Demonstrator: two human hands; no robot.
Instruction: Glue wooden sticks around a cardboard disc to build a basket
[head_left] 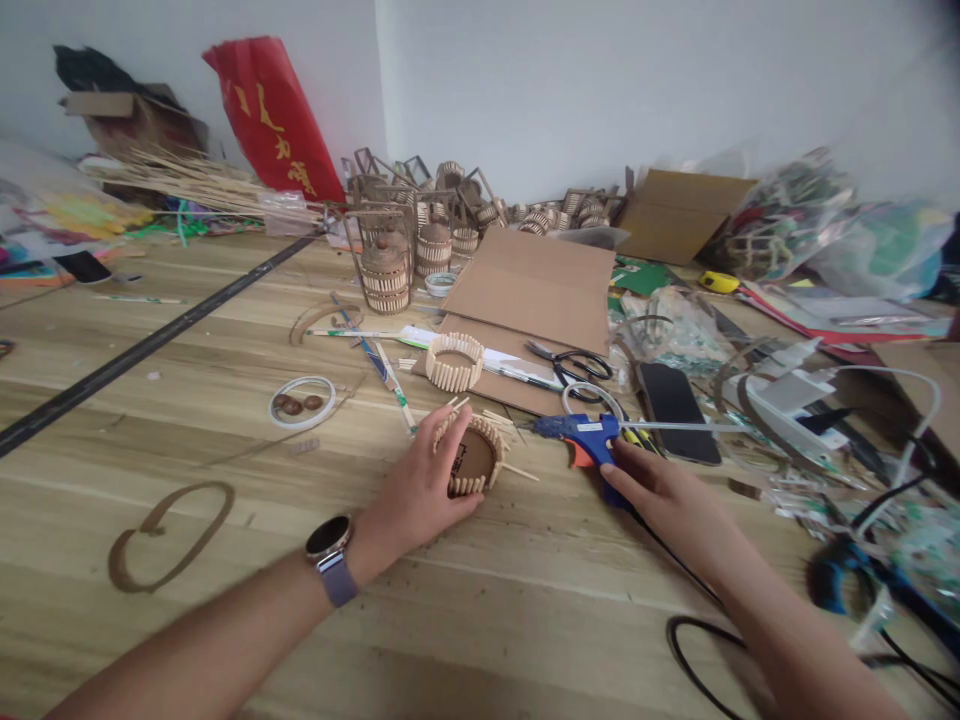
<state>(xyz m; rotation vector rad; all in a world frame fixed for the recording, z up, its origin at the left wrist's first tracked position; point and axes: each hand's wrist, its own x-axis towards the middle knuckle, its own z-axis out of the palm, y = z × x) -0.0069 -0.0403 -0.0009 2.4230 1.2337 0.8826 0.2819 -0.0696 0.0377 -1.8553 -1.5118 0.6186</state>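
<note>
A round basket of short wooden sticks point(486, 448) with a brown base lies on the wooden table. My left hand point(424, 480), below a wristwatch, grips its left side, fingers over the rim. To the right, my right hand point(651, 478) is closed on the handle of a blue glue gun point(589, 432) with an orange trigger; a clear glue stick runs out of its back. Loose sticks point(519, 470) lie at the basket's right edge. Just behind stands a second ring of sticks point(454, 362).
Scissors point(574, 362), a phone point(679, 412) and cardboard point(532, 285) lie behind the glue gun. A white ring with brown beads point(301, 403) is at left. Finished lantern-like baskets point(386, 275) stand at the back. A black cable trails at lower right.
</note>
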